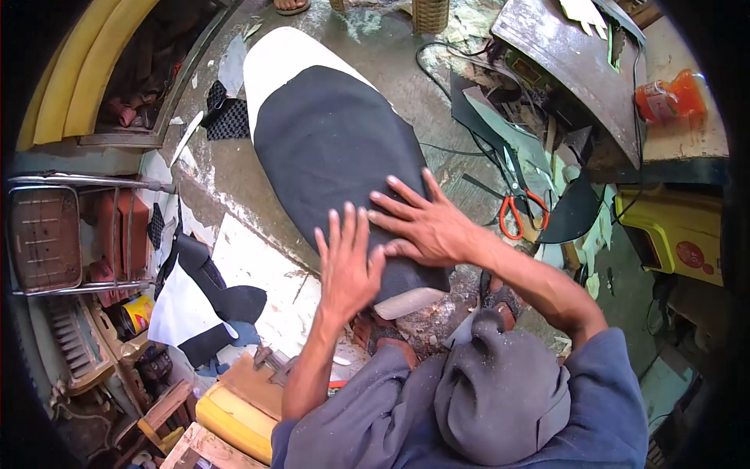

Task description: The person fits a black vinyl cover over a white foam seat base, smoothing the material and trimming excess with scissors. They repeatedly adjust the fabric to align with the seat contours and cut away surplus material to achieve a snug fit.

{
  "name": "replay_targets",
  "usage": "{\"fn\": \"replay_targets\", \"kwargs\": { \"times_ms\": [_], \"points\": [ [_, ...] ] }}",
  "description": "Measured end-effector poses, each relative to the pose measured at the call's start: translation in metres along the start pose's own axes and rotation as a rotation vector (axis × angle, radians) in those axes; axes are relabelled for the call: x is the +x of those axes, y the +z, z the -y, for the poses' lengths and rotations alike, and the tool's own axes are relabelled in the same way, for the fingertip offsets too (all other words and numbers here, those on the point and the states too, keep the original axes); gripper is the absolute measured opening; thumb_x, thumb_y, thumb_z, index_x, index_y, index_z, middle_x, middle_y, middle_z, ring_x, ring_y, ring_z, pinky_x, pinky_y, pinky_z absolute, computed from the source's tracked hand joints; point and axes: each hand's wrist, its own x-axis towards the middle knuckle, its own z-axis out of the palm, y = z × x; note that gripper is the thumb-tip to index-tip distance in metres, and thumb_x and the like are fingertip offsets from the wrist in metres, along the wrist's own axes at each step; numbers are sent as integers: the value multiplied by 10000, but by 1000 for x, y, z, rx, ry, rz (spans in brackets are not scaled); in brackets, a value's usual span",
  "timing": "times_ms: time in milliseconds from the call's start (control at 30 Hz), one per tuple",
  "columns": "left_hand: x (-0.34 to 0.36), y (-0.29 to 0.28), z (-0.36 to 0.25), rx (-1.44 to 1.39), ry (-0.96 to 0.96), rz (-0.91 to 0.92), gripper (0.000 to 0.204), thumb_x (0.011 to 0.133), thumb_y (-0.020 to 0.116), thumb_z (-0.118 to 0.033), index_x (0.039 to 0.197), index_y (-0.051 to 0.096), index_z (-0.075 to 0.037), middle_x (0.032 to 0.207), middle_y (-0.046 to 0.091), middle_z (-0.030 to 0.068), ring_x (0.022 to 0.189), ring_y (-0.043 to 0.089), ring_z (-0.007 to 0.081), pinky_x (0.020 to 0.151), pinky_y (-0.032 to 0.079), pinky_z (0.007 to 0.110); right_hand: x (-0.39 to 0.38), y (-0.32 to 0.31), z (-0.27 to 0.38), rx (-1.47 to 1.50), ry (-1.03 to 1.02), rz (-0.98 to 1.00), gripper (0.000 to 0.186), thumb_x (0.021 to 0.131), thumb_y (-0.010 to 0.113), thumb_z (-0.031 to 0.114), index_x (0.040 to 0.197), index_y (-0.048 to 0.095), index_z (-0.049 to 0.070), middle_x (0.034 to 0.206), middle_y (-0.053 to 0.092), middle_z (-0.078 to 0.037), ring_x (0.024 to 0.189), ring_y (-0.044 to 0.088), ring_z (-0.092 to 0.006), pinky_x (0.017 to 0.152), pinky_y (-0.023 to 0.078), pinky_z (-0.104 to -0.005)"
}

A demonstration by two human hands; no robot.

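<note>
A long seat pad [281, 51], white at its far end, lies lengthwise before me with a black cover sheet [328, 141] over most of it. My left hand [348, 266] rests on the near part of the black sheet, fingers stretched out. Just to its right, my right hand [422, 223] lies on the sheet with fingers spread, its thumb near my left hand. The near end [410, 303] of the pad shows pale below the sheet.
Orange-handled scissors [512, 215] lie on scraps at the right, below a metal bench [558, 55]. A folded metal chair [47, 238], fabric scraps [191, 305] and wooden crates crowd the left. An orange bottle [668, 98] is at the upper right. Someone's foot [291, 6] shows at the top.
</note>
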Motion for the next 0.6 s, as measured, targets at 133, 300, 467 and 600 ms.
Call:
{"fn": "replay_targets", "kwargs": {
  "times_ms": [133, 300, 467, 600],
  "points": [
    [-80, 47, -21, -215, 68, -218, 680, 1054, 387, -382, 1618, 252, -27, 1691, 150, 246, 1565, 71, 466, 1236, 66, 614, -78, 36, 14, 606, 308, -293, 687, 1076, 378, 531, 1622, 287, 125, 1696, 171, -192, 1584, 119, -330, 1271, 116, -531],
    [-78, 74, -17, -680, -14, -443, 691, 1096, 269, -400, 1642, 65, -29, 1704, -48, 242, 1577, -54, 413, 1263, 65, 520, -99, 93, 23, 1082, 570, -151, 729, 1101, 304, 497, 1650, 39, 96, 1707, 34, -221, 1586, 43, -327, 1275, 131, -376],
    [-13, 45, 42, -697, 31, -505, 656, 1117, 218, -388, 1633, 107, 2, 1719, -16, 195, 1590, 31, 340, 1274, 86, 461, -34, 78, -4, 956, 480, -40, 835, 1074, 379, 539, 1643, -58, 112, 1634, 258, -300, 1474, 363, -435, 1238, 274, -409],
    [29, -18, 100, -507, -103, -377, 627, 1118, 257, -412, 1586, 313, 2, 1693, 184, 197, 1569, 175, 344, 1270, 139, 453, 15, 79, 0, 902, 298, 77, 892, 1058, 438, 547, 1636, -88, 119, 1592, 324, -321, 1411, 447, -455, 1202, 341, -434]
  ]
}}
